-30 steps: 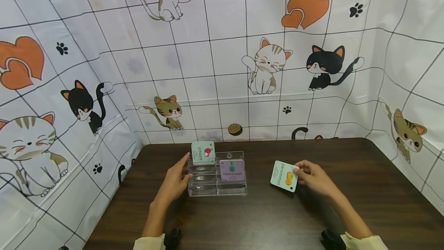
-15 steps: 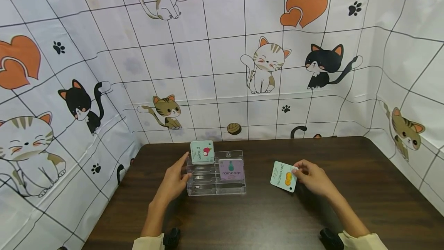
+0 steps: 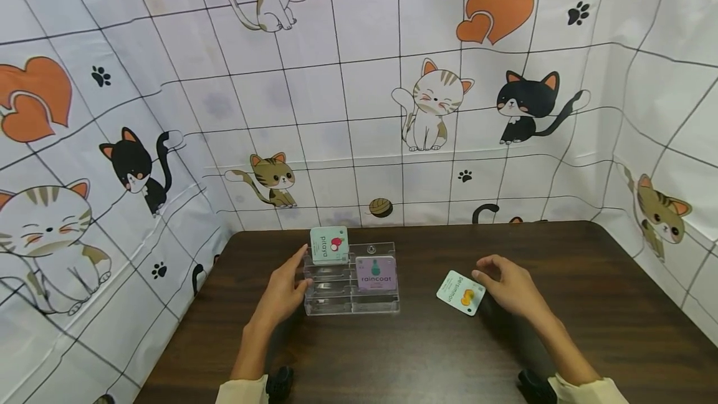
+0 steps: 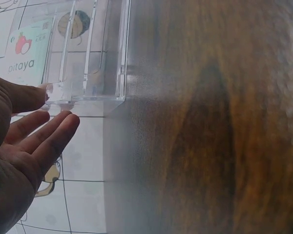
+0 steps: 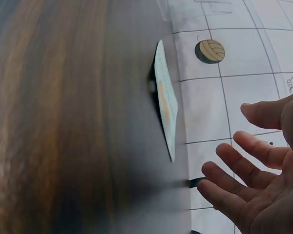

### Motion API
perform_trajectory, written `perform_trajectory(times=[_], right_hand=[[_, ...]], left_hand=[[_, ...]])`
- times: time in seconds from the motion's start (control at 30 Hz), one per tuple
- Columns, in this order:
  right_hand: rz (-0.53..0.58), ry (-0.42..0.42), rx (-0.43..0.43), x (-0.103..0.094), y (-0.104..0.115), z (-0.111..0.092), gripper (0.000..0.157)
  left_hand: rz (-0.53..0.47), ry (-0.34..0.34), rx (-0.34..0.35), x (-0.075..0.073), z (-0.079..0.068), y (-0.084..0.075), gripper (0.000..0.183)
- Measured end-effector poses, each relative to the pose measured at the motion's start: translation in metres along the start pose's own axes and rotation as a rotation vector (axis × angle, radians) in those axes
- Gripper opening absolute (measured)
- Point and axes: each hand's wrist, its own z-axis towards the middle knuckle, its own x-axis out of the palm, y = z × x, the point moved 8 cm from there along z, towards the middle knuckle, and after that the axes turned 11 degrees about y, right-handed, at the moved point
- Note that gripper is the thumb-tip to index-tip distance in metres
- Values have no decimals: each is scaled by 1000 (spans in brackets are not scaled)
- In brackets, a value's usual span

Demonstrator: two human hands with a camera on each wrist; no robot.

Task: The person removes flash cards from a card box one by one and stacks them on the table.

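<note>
A clear plastic tiered card rack [image 3: 352, 305] stands on the table. In its back left slot is a pale green "pitaya" card [image 3: 329, 245]; a purple "raincoat" card [image 3: 376, 273] sits at its right side, lower down. My left hand [image 3: 282, 287] touches the rack's left side with thumb and fingertips, fingers nearly straight, as the left wrist view also shows. To the right, a pale green "persimmon" card [image 3: 461, 293] lies tilted close over the table, a dark shadow under it in the right wrist view. Beside it, my right hand [image 5: 263, 170] is apart from the card, fingers loosely spread.
The dark wooden table [image 3: 392, 360] ends in a back edge just behind the rack. White cloth [image 3: 359, 111] printed with cats and grid lines hangs behind and along both sides. Black bands [image 3: 278, 384] circle both wrists near the pale sleeves.
The right hand has let go of the persimmon card, which has dropped slightly and turned clockwise. The left hand and the rack have stayed in place.
</note>
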Motion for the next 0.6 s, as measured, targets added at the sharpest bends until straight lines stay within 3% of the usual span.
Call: perform_trajectory(times=[0.6], right_hand=[[54, 27, -25, 1, 22, 1, 45]], left_hand=[[-2, -1, -7, -1, 0, 0, 81]])
